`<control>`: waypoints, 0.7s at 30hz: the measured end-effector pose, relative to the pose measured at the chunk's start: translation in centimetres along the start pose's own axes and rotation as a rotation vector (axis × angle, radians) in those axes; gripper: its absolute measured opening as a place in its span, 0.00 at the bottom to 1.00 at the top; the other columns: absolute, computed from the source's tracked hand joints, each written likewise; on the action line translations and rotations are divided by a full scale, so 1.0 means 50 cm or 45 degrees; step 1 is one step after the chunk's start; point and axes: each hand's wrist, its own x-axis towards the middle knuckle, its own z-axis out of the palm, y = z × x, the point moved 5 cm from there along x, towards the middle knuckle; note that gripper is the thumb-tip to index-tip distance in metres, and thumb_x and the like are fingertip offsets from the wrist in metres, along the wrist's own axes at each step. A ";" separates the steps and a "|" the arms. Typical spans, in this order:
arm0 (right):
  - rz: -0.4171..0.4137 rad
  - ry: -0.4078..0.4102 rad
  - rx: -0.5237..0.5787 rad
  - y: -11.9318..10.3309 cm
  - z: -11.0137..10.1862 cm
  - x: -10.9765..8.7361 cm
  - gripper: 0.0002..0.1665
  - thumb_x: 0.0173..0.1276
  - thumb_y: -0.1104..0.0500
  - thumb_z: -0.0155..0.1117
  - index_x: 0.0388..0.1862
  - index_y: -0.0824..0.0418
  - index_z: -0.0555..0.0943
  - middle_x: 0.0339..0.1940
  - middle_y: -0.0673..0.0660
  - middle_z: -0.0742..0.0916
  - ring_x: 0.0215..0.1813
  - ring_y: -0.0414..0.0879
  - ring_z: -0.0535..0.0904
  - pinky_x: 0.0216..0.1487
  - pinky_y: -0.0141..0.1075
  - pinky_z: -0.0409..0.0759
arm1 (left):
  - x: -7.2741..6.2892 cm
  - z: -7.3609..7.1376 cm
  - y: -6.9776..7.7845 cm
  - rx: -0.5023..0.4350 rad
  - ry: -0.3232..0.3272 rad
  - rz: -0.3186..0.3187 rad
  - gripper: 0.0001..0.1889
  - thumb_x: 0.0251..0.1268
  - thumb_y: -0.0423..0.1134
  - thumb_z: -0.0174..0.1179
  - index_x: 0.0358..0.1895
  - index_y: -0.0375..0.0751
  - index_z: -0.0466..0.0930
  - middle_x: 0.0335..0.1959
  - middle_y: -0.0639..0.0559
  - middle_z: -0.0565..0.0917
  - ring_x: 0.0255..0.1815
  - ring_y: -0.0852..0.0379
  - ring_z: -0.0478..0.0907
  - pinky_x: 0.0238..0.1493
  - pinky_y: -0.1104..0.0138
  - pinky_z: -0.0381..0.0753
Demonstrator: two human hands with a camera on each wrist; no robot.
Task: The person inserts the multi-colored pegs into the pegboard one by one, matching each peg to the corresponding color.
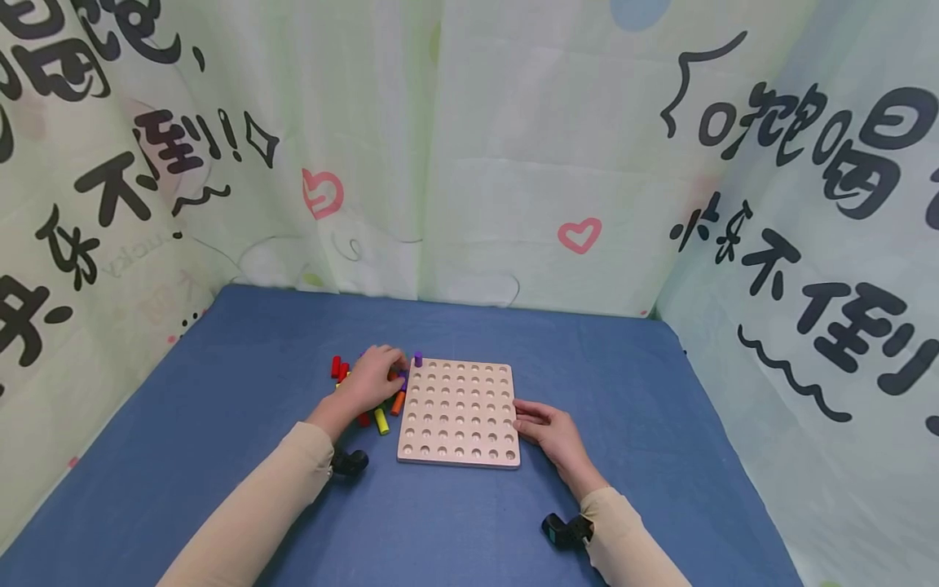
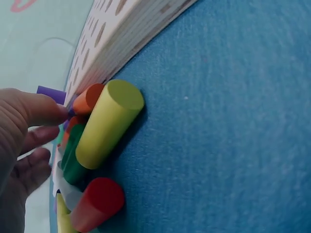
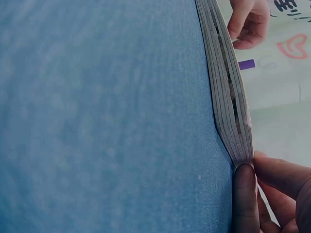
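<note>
**Left hand at pegs, right hand on board**

Whether the left pinches a peg cannot be told. The right grips the board's right edge, probably steadying it. Left of the board, an orange peg and a yellow peg lie roughly near-to-far; a purple peg stands upright at its far-left corner.

Two beige-sleeved arms reach forward across the table. The left hand, nearer its far edge, curves its fingers downward; the right hand turns inward, thumb and forefinger close together.
</note>
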 end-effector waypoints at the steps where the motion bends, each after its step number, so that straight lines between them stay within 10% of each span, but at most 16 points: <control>1: 0.001 -0.002 0.000 0.000 0.000 0.000 0.24 0.69 0.67 0.70 0.64 0.65 0.83 0.55 0.65 0.89 0.52 0.47 0.88 0.51 0.39 0.87 | -0.001 0.000 -0.001 0.023 0.003 -0.004 0.08 0.67 0.36 0.69 0.47 0.44 0.84 0.47 0.47 0.84 0.50 0.48 0.74 0.55 0.54 0.80; 21: 0.007 0.012 0.002 0.001 -0.002 -0.001 0.24 0.68 0.67 0.71 0.63 0.64 0.83 0.55 0.64 0.89 0.52 0.46 0.88 0.51 0.38 0.87 | -0.011 -0.010 0.005 0.167 -0.031 -0.131 0.15 0.62 0.48 0.74 0.45 0.42 0.86 0.56 0.42 0.79 0.53 0.45 0.70 0.54 0.53 0.77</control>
